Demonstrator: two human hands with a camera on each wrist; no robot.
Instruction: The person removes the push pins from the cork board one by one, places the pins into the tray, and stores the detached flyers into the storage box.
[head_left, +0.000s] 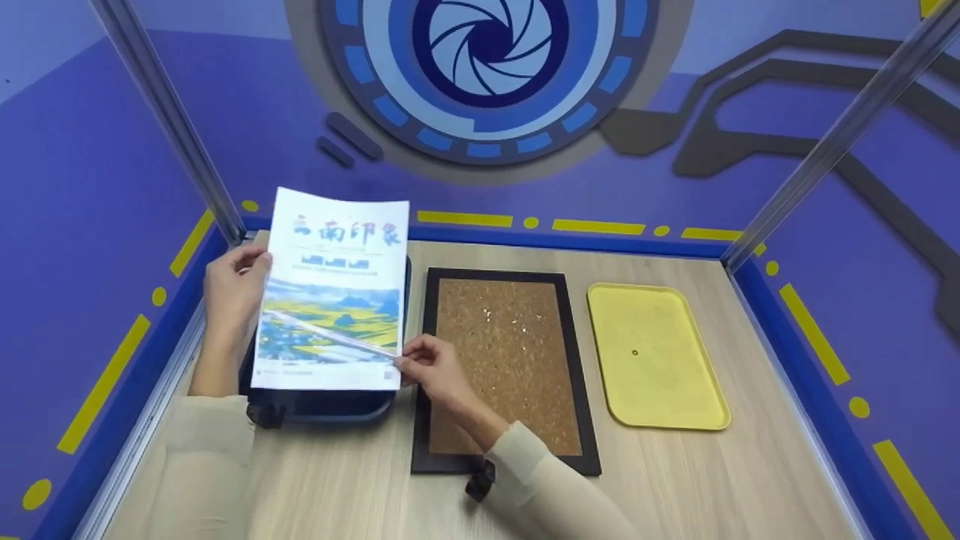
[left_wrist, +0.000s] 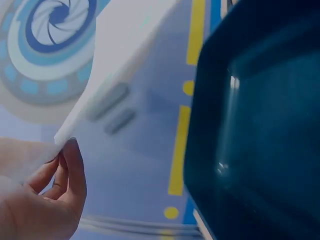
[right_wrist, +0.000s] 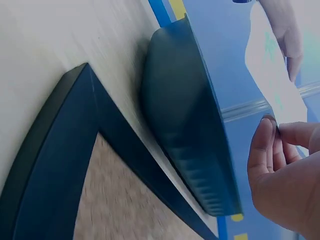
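Note:
A printed paper sheet [head_left: 330, 292], with large lettering at the top and a landscape picture below, is held up over a dark blue-green tray [head_left: 322, 409]. My left hand [head_left: 236, 289] pinches the sheet's left edge between thumb and fingers. At the lower right edge, my right hand [head_left: 439, 371] pinches it too. The left wrist view shows the sheet [left_wrist: 120, 45] curving up from the left hand [left_wrist: 55, 190]. In the right wrist view the right hand [right_wrist: 285, 165] grips the sheet's near corner, above the tray's wall [right_wrist: 185, 90]. The sheet hides most of the tray in the head view.
To the right of the tray lies a black-framed cork board [head_left: 510, 360] with several shiny pins [head_left: 514, 321] in its upper part. Farther right is a yellow tray [head_left: 656, 352]. Printed panels [head_left: 675, 202] and metal posts [head_left: 169, 120] enclose the wooden table [head_left: 772, 465].

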